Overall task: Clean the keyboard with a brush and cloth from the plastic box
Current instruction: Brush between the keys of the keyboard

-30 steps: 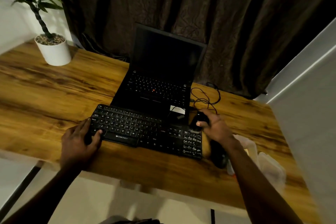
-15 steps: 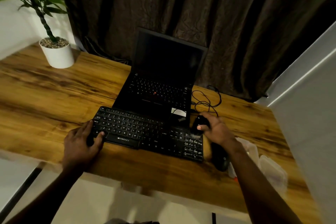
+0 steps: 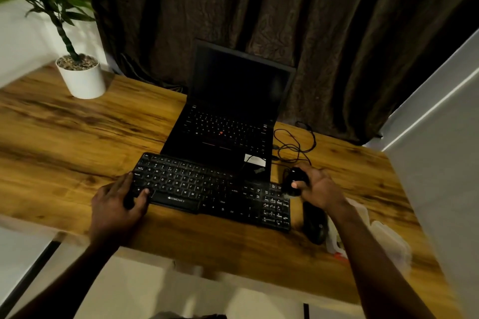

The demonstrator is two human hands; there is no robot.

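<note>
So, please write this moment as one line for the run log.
left hand: grips keyboard left end | right hand: on mouse | plastic box: untouched

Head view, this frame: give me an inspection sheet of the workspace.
Surface: wooden desk, bare on the left.
Job's things: keyboard at the front edge; plastic box on the right, partly hidden; brush and cloth not seen.
Clutter: laptop open, screen dark; potted plant.
Grippers: left hand grips the keyboard's left end; right hand holds the mouse.
Cables: black cable looped beside the laptop.
Surroundings: dark curtain behind.
</note>
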